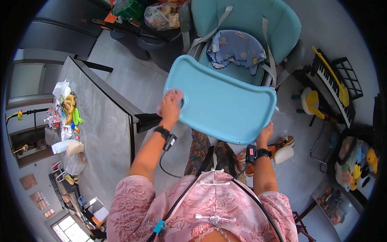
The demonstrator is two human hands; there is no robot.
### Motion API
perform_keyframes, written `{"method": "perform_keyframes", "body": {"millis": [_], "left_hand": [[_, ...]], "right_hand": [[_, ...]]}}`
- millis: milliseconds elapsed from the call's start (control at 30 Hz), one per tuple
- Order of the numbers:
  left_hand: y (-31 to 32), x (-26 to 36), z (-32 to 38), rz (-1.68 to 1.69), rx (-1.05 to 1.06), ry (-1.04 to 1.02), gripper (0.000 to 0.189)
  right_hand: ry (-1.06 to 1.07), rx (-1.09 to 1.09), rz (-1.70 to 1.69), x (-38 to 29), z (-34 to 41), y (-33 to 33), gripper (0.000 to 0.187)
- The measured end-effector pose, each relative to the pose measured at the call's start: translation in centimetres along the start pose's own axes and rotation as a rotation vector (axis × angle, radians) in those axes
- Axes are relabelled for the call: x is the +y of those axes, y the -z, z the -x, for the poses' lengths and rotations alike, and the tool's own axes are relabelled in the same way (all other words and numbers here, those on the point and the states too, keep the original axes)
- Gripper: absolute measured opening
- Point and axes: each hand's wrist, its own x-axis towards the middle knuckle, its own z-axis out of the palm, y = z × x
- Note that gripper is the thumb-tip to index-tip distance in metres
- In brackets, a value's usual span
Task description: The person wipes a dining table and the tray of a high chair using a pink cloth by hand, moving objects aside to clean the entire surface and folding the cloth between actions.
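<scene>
A light blue plastic high chair tray (223, 99) spans the middle of the view, in front of a teal padded high chair (248, 18). My left hand (171, 106) presses a pink cloth (175, 93) onto the tray's left end, beside a round recess. At the near right corner, my right hand (265, 133) grips the tray's edge; its fingers are partly hidden beneath. Behind the tray, a blue patterned cloth (237, 48) lies on the seat between grey straps (269, 45).
To the left stands a grey table (102, 121) with bananas (69, 106) and plastic bags. Shoes (275, 148) lie on the floor at the right. Farther right are a small stool (310, 101), a keyboard (334, 86) and a container of toys (350, 163). Dark bins (157, 51) stand behind left.
</scene>
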Motion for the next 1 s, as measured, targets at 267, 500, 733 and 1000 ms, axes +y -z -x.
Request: {"method": "perform_keyframes", "body": {"millis": [267, 500, 733, 1000], "left_hand": [[-1.6, 6.7, 5.8, 0.409, -0.152, -0.612, 0.013], [1.8, 1.3, 2.9, -0.169, -0.453, -0.379, 0.019], [-1.7, 12.1, 6.0, 0.478, -0.635, -0.531, 0.032], [0.3, 9.8, 4.0, 0.368, -0.684, -0.605, 0.035]], "right_hand": [[-0.018, 0.022, 0.000, -2.3, 1.8, -0.9, 0.044], [-0.029, 0.004, -0.008, -2.2, 2.0, -0.4, 0.044], [-0.033, 0.093, 0.076, -3.1, 2.4, -1.1, 0.043], [-0.040, 0.051, 0.063, -2.8, 2.2, -0.9, 0.044]]}}
